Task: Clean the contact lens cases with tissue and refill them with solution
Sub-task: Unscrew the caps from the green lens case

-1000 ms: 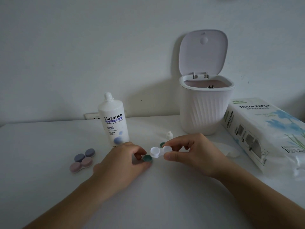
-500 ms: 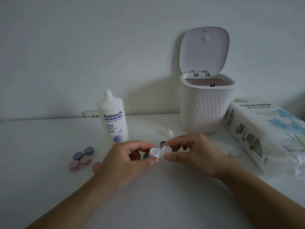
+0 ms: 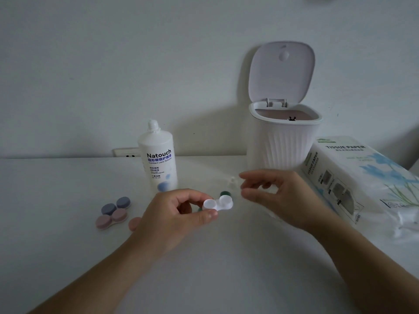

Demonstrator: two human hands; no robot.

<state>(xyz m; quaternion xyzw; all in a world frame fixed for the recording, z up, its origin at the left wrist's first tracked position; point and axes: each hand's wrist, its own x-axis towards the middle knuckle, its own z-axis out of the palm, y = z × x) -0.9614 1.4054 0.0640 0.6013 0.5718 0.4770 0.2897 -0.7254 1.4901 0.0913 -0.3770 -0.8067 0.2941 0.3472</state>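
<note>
My left hand (image 3: 174,214) pinches the left cup of an uncapped white lens case (image 3: 218,203) between thumb and fingers, just above the table. A dark green cap (image 3: 225,193) lies right behind the case; another green cap peeks out under my left fingers. My right hand (image 3: 278,196) hovers to the right of the case, fingers loosely curled, holding nothing. The white solution bottle (image 3: 158,162) stands uncapped behind my left hand, and its small cap (image 3: 232,181) sits on the table. A pack of tissue paper (image 3: 353,177) lies at the right.
Two capped lens cases, one blue-grey (image 3: 116,206) and one pink (image 3: 111,219), lie at the left. A white ribbed bin (image 3: 283,143) with its lid up stands at the back. A wall socket (image 3: 125,152) shows behind the bottle.
My right hand has let go of the white case and drawn back to the right. The left hand, which had put down a green cap, now holds the case alone.
</note>
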